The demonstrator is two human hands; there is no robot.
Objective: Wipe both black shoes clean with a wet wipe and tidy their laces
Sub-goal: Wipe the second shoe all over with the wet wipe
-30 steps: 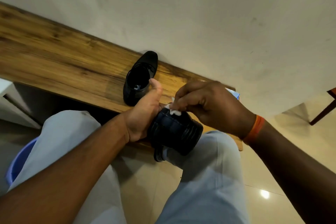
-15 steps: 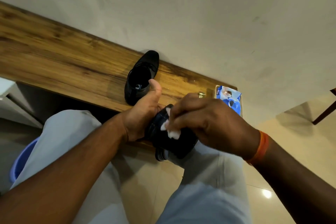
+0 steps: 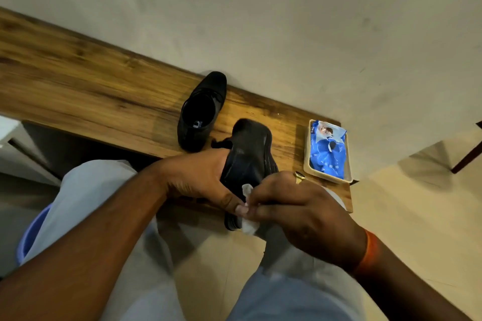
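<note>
My left hand [image 3: 198, 177] grips one black shoe [image 3: 247, 154] from its left side and holds it tilted on edge over the front of the wooden bench [image 3: 91, 91], toe pointing away. My right hand [image 3: 294, 206] pinches a crumpled white wet wipe [image 3: 247, 216] and presses it against the heel end of that shoe. A loose lace end sticks out at the held shoe's left. The second black shoe [image 3: 202, 112] stands upright on the bench behind, opening facing me, untouched.
A blue wet wipe pack [image 3: 327, 148] lies in a small beige tray [image 3: 307, 164] at the bench's right end. The wall is right behind the bench. A blue bucket rim [image 3: 28, 237] shows at lower left, and a chair leg [image 3: 467, 156] at far right. My knees fill the foreground.
The held shoe has turned from sole-up to lying on edge with its toe pointing away. My right hand with the wipe slid down to the heel end. My left thumb moved down onto the shoe.
</note>
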